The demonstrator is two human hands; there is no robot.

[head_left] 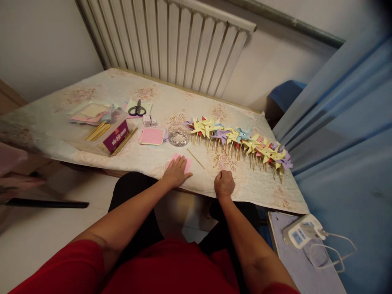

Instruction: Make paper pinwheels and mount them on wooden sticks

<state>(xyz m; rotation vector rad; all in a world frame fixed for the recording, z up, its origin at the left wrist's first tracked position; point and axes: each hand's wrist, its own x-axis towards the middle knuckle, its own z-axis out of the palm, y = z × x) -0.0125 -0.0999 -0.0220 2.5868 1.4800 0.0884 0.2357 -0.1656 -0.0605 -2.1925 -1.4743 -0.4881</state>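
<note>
My left hand (pixel 177 171) lies flat with its fingers stretched over a pink paper square (pixel 188 164) near the table's front edge. Most of that paper is hidden under the hand. To its right, my right hand (pixel 224 183) rests on the tablecloth in a fist, and what it holds, if anything, is hidden. A single thin wooden stick (pixel 195 158) lies between and beyond the two hands. Behind it stands a round clear dish (pixel 178 138) of small shiny pieces. Left of the dish sits a stack of coloured paper squares (pixel 152 136), pink on top.
Finished paper pinwheels (pixel 232 136) on sticks lie in a long row at the right. At the left are a clear box with a purple label (pixel 116 136), bundled sticks (pixel 98 131), scissors (pixel 137 109) and small boxes (pixel 149 120). A white corded device (pixel 303 232) sits lower right.
</note>
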